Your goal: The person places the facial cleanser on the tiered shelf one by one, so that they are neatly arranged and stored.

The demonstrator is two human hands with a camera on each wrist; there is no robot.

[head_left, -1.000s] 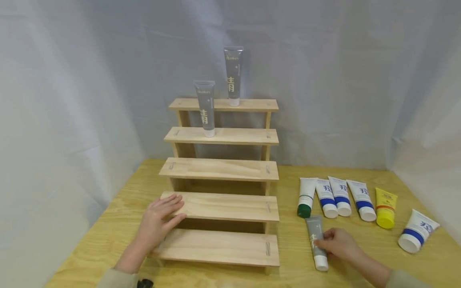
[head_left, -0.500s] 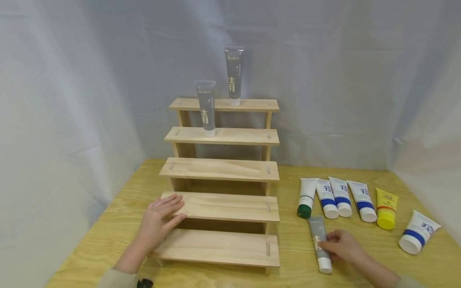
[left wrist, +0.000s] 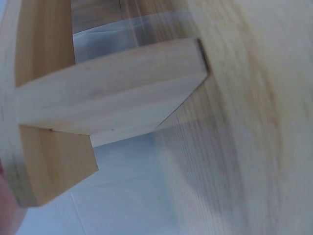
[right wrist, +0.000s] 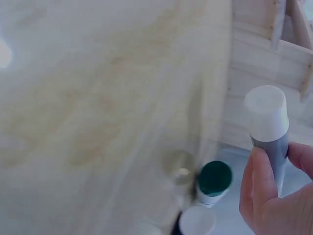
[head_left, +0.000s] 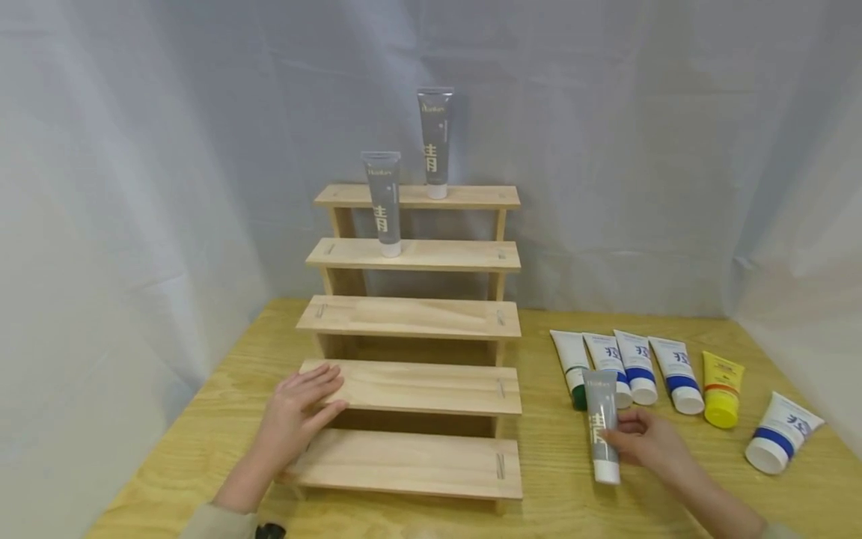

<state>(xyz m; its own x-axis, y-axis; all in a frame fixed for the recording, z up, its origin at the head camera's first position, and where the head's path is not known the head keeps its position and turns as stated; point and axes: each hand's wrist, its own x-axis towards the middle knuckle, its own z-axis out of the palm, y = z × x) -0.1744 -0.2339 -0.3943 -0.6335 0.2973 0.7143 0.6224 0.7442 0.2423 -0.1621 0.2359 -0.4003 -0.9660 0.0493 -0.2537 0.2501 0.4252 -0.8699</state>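
Hand (R) [head_left: 649, 445] pinches gry tube [head_left: 599, 410] — L hand [head_left: 299, 410] on 2nd-lowest shelf [head_left: 424, 386].

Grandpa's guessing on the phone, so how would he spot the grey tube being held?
Find the five-step wooden stand, then look right of it, to the person's right hand. It pinches a white-capped grey squeeze tube. Two matching grey tubes stand on the wooden stand's top two steps; only this one is held.

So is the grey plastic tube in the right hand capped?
Capped: the right-wrist view shows a round white cap on the grey plastic tube, which the right hand pinches.
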